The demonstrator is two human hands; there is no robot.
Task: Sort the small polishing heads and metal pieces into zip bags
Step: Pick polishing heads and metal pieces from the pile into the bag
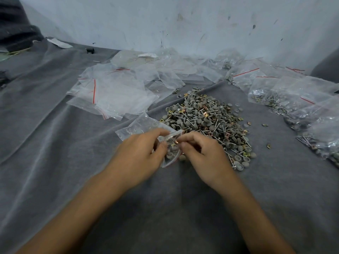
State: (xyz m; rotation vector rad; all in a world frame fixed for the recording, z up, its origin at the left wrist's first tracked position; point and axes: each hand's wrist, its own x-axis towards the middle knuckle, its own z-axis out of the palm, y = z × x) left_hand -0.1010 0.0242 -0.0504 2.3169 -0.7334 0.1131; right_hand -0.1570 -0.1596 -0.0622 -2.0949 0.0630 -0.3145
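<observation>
Item: zip bag, small, clear, part-filled

Obscured: its left side sits behind the left hand. Its mouth is crumpled between the fingertips of both hands, and blur softens the whole grip. A coppery glint shows at the tips of the right hand (too blurred to name). Clear film spreading up and left of the left hand may be the same bag or a second one; cannot tell. Both forearms run off the bottom edge.

Grip: the left thumb and forefinger pinch the bag's upper left edge. The right thumb and forefinger pinch its right edge, with the other fingers curled under. The bag hangs between the two hands over the grey cloth. Grey heads are settled in its lower half, below the fingertips.

Stock: a loose pile of grey heads, pins and brass squares lies just beyond the right hand. Empty bags lie left of the pile. Filled bags lie at right, cut by the frame edge
</observation>
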